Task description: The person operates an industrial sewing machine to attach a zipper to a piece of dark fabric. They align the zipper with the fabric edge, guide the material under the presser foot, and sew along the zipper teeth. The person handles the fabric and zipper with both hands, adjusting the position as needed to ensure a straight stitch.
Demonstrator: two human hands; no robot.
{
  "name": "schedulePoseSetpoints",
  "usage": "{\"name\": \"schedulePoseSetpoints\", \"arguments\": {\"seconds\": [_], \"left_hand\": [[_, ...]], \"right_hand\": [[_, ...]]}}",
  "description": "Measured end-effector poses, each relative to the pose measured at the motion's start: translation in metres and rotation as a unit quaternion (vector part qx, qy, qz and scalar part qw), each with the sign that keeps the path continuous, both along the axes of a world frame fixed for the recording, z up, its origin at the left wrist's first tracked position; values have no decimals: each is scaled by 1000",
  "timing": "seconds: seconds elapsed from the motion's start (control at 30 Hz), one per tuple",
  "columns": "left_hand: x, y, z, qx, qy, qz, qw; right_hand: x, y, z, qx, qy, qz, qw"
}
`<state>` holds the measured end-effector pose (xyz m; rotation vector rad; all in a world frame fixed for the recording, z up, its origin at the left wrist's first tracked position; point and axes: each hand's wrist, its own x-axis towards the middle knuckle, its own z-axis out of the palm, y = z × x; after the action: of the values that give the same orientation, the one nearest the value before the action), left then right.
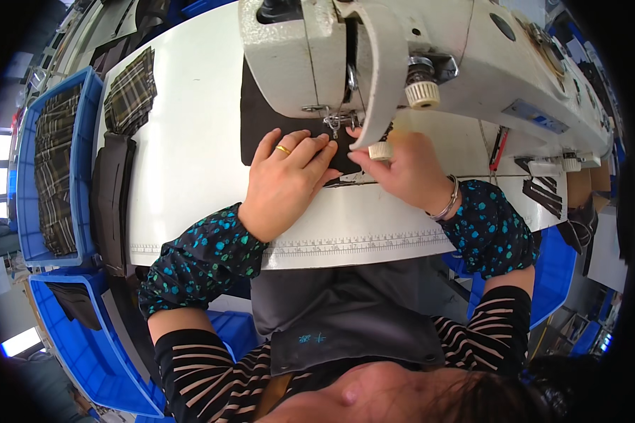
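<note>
A dark fabric piece (264, 113) lies flat on the white sewing table, partly under the head of a sewing machine (282, 70). My left hand (289, 176) rests on this fabric with its fingers stretched out, left of the presser foot (337, 123); a gold ring is on one finger. At the fabric's right edge, close to the presser foot, my right hand (406, 169) is closed, thumb and forefinger at the cloth. The machine's curved guard and a white knob (380, 151) hide part of those fingers.
On the left stand a blue bin (22, 176) of plaid pieces and a lower blue bin (99, 352). Plaid pieces (130, 92) and a dark folded stack (111, 197) lie on the table's left side. Red-handled snips (499, 148) lie right. A ruler strip (353, 245) runs along the front edge.
</note>
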<state>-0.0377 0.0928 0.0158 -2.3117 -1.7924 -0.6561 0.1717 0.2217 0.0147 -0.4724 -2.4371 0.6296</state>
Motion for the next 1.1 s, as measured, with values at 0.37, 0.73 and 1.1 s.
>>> {"name": "schedulePoseSetpoints", "arguments": {"seconds": [0.37, 0.73, 1.1], "left_hand": [[1, -1, 6, -2, 16, 6, 1000], [0, 4, 4, 7, 21, 9, 1000], [-2, 13, -4, -3, -8, 17, 1000]], "right_hand": [[9, 18, 17, -332, -39, 6, 943], [-4, -11, 1, 143, -79, -6, 987], [-6, -3, -4, 123, -83, -28, 989]]}}
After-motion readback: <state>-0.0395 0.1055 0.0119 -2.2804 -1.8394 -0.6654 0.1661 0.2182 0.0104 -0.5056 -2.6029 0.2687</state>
